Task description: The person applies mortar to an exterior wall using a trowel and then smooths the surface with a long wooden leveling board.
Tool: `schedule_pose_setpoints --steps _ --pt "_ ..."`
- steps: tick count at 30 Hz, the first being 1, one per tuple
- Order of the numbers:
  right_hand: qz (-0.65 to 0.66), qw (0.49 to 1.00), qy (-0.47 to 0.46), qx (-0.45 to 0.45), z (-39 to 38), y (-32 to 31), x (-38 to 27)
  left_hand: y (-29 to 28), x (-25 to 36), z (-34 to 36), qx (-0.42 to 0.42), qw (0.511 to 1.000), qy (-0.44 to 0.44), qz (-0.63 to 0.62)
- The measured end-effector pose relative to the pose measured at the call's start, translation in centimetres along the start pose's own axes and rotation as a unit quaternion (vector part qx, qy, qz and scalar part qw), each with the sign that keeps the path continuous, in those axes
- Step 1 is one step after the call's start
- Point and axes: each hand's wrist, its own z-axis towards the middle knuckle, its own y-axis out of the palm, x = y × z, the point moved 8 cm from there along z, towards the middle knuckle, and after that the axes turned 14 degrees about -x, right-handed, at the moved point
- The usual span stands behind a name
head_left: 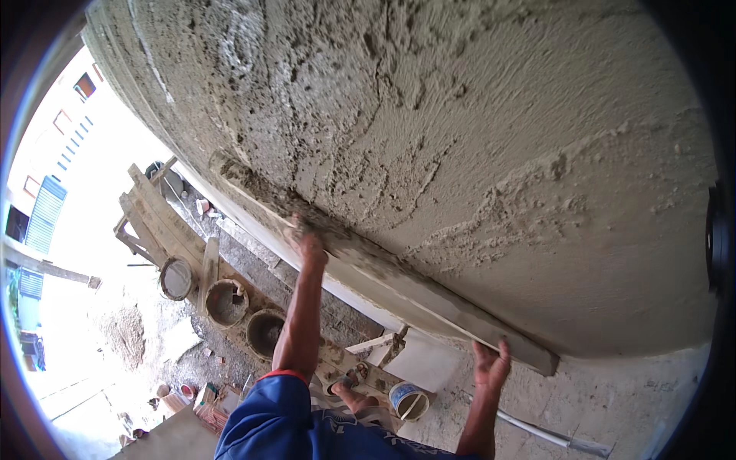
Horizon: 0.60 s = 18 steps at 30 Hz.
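Along the wall's point(498, 92) lower edge, I see the board point(445, 301), left hand point(308, 241) and right hand point(490, 369) each curled in a grip on it. Uneven pressure could gouge the plaster point(529, 211).

- Between the left hand point(307, 241) and the right hand point(491, 368), the near edge of the long, mortar-coated straight board point(460, 310) is free to reach.
- On its far side, the wet grey plaster wall point(498, 153) blocks the passage.
- To the left, three round, mortar-stained buckets point(208, 308) are obstacles.
- A white-and-blue bucket point(398, 394) stands low between both forearms.
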Motion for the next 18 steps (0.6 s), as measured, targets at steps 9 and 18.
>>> schedule_pose_setpoints --steps 9,18 --pt "-0.035 0.999 -0.034 0.013 -4.2 -0.5 -15.4 14.3 21.1 -12.8 -0.054 0.835 0.293 0.462" --pt "-0.098 0.99 -0.099 0.019 -6.3 -2.6 -26.6 19.8 27.9 -17.4 -0.119 0.957 0.025 -0.262"
